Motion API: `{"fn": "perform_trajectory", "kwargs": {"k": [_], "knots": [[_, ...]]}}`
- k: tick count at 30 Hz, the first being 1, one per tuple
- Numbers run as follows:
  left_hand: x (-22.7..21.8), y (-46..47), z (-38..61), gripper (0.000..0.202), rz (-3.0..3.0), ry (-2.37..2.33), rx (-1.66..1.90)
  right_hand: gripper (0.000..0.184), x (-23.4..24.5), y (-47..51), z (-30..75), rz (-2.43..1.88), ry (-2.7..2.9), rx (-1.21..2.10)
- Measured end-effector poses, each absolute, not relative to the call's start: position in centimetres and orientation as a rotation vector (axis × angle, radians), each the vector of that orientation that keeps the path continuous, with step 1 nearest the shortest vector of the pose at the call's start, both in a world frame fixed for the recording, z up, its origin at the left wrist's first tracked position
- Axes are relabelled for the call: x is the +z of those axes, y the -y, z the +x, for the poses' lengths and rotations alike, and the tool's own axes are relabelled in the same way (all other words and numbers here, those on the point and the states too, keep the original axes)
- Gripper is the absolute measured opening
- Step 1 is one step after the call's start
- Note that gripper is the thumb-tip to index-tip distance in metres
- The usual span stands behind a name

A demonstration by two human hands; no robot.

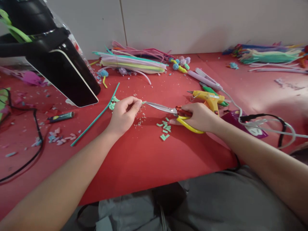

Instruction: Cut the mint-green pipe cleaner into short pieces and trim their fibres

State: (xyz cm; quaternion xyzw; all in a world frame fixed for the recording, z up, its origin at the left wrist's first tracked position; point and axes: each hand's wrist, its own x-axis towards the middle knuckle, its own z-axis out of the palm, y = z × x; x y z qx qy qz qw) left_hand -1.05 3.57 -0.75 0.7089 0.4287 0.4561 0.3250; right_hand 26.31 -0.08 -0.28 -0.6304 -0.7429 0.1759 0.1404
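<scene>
Head view: on the red counter [144, 160], green offcuts [165, 130] lie nearest you. Your left hand [125, 114] pinches a short green strip [143, 102], fingers together on it. Your right hand [199, 117] is clamped on the scissors [161, 108], whose blades are nearly closed. Snipping appears to be in hand; another cut calls for reopening the blades around the strip. The glue gun [209, 98] lies beyond.

Your table [144, 166] plain red, your scissors [158, 106] silver-bladed with yellow and red handles, teal pipe cleaner [96, 118], mint-green snippets [165, 129], yellow glue gun [209, 97], pastel striped pipe-cleaner bundle [134, 62], black stand [64, 73] edged white.
</scene>
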Motion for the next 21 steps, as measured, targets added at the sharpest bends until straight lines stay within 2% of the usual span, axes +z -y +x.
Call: {"fn": "perform_trajectory", "kwargs": {"k": [21], "knots": [[-0.76, -3.53, -1.03, 0.026, 1.853, -1.109, 1.179, 0.070, -0.17, 0.10, 26.17, -1.840, 2.143, 0.510]]}}
